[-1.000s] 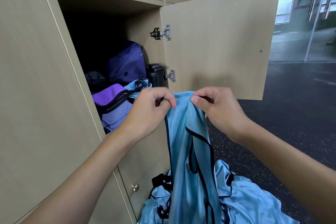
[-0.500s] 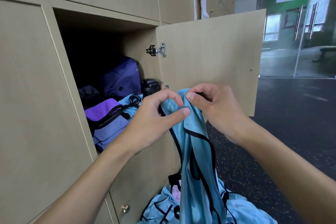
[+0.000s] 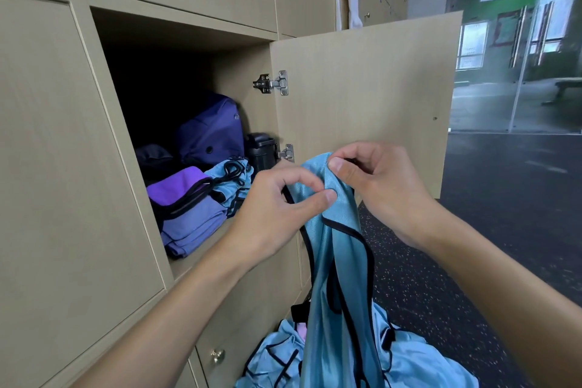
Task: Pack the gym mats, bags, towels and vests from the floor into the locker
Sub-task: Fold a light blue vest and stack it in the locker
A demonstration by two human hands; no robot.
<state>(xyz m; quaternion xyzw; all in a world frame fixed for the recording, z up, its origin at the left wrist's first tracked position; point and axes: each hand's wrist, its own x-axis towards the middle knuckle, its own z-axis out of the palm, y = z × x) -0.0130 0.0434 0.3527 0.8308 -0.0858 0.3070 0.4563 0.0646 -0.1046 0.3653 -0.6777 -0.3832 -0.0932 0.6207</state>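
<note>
Blue, shiny cloth is hanging from our two hands: we are holding up a vest [image 3: 333,230] by its top edge. Our left hand [image 3: 277,214] is pinching it between thumb and finger. Our right hand [image 3: 384,189] is pinching it just beside, with the other fingers curled in. The rest of the vest is hanging straight down below our grip. Down there, a pile of blue vests [image 3: 419,362] is lying on the floor [image 3: 504,230].

The open locker [image 3: 189,38] is waiting just left of our grip. Inside it, a light purple bag [image 3: 185,201], a dark purple bag [image 3: 211,132], a black thing [image 3: 261,148] and one more blue vest [image 3: 231,178] are already sitting. So we are thinking part of the job is done, but the vest in our hands and the pile below are not in yet. We are not seeing any mats or towels here.
</note>
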